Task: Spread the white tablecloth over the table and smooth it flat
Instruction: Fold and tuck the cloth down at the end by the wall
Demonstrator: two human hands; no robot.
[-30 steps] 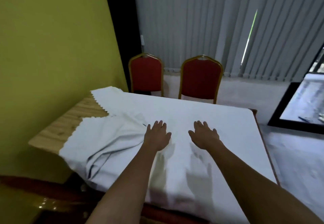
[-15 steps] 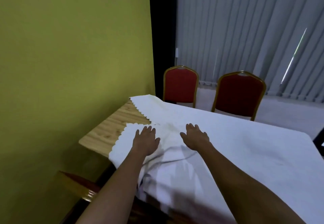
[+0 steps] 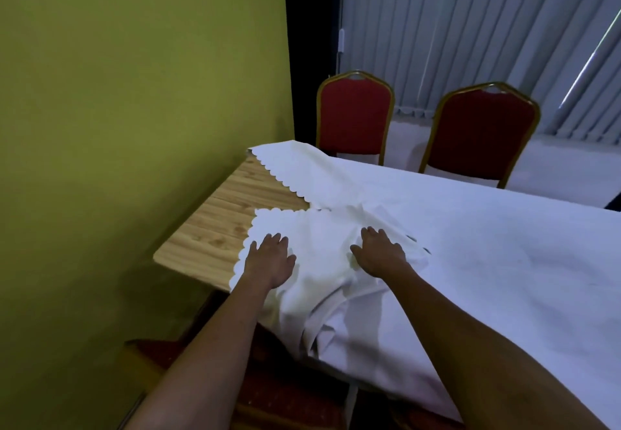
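Note:
A white tablecloth (image 3: pixel 487 244) with a scalloped edge covers most of the wooden table (image 3: pixel 228 221). The table's left end shows bare wood. Near that end the cloth is folded back and bunched, with creases hanging over the near edge. My left hand (image 3: pixel 268 260) lies palm down on the folded scalloped corner, fingers spread. Flat on the bunched fold, a little to the right, rests my right hand (image 3: pixel 378 254). Neither hand grips the cloth.
A yellow-green wall (image 3: pixel 134 127) stands close along the table's left end. Two red chairs with gold frames (image 3: pixel 354 117) (image 3: pixel 482 132) sit behind the far edge, before grey vertical blinds (image 3: pixel 470 26). A red seat (image 3: pixel 279 392) is below the near edge.
Both hands have slid left across the cloth toward the folded corner, and my view has turned left with them. The left hand now rests on the scalloped corner.

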